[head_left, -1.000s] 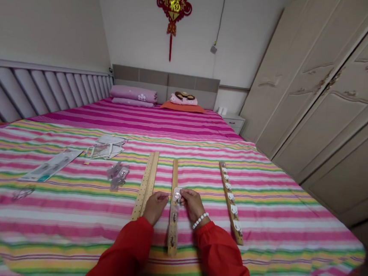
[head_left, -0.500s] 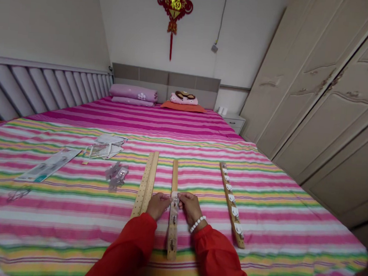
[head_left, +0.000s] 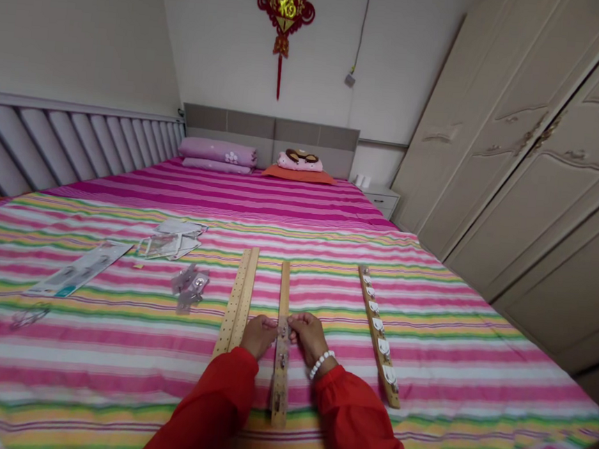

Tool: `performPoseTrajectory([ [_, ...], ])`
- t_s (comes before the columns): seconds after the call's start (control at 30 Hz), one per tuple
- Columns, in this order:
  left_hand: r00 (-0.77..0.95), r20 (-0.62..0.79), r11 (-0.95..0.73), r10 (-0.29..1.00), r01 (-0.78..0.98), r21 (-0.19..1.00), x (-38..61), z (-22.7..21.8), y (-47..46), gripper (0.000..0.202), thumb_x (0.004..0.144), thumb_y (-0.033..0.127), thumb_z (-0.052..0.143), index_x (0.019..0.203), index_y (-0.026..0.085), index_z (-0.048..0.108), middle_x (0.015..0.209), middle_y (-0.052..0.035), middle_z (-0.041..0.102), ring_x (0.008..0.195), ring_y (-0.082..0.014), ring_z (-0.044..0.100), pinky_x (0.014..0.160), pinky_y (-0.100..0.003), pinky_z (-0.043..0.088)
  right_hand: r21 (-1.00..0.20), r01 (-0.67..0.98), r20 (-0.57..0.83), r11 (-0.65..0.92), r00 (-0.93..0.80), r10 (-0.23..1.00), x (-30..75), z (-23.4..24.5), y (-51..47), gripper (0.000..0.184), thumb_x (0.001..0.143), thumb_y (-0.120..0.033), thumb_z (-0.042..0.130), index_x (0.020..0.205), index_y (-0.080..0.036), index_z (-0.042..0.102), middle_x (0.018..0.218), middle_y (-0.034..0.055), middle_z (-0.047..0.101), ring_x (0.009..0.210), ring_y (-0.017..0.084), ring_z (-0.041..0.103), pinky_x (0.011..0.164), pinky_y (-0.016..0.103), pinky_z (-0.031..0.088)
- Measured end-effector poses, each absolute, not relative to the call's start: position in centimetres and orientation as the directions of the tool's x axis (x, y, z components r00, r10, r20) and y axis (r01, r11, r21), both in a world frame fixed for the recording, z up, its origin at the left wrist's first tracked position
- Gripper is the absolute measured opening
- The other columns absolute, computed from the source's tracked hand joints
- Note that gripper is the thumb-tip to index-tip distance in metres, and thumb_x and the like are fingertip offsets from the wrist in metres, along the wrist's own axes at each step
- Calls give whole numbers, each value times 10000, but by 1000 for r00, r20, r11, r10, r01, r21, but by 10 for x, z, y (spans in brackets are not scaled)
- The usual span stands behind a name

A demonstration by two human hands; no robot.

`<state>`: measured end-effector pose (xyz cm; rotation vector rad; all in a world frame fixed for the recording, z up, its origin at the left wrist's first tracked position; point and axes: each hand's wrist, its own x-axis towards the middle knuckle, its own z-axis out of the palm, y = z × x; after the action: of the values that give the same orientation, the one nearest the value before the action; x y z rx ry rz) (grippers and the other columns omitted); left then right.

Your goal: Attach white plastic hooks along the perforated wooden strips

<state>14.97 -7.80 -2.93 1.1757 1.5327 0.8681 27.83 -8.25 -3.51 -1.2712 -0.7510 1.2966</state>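
Observation:
A narrow wooden strip [head_left: 285, 289] lies lengthwise in front of me on the striped cloth. Both hands pinch a small clear adhesive hook [head_left: 283, 331] over its middle; my left hand [head_left: 259, 335] grips the left edge and my right hand [head_left: 311, 336], with a white bead bracelet, the right edge. The fingers are closed. Nearer to me, clear hooks [head_left: 278, 399] sit on the same strip. Left of my left hand lie two light wooden strips [head_left: 238, 296] with rows of holes. On the right, another wooden strip [head_left: 379, 340] carries several white hooks.
A heap of small clear packets [head_left: 190, 287] lies to the left. Beyond it are white backing cards or wrappers [head_left: 175, 239], a long clear package [head_left: 83, 268] and a thin wire-like tangle [head_left: 32, 315]. Purple bedding [head_left: 216, 151] rests by the headboard; wardrobes [head_left: 539, 182] stand right.
The clear hook has come down flatter onto the strip, slightly nearer to me; its whitish upper part no longer shows. Both hands stay almost in place, still pinching it.

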Motion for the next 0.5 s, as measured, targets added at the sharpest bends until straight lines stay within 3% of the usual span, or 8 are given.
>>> performPoseTrajectory([
  [0.3,-39,-283,283,958,263,922,151,-29,-77,179,648,78,657,637,176,508,454,88,489,422,-74,474,448,-188,381,-944,-71,-330,-324,118,937,285,-32,-60,333,521,-208,769,407,-209,456,271,-62,423,222,64,318,265,204,161],
  [0.5,-38,-281,280,959,285,917,150,-36,-74,187,619,156,713,637,180,528,462,86,492,447,-85,508,463,-189,397,-944,8,-326,-331,145,934,284,-42,-46,413,432,-238,849,383,-230,439,243,-83,354,258,75,309,300,237,184],
])
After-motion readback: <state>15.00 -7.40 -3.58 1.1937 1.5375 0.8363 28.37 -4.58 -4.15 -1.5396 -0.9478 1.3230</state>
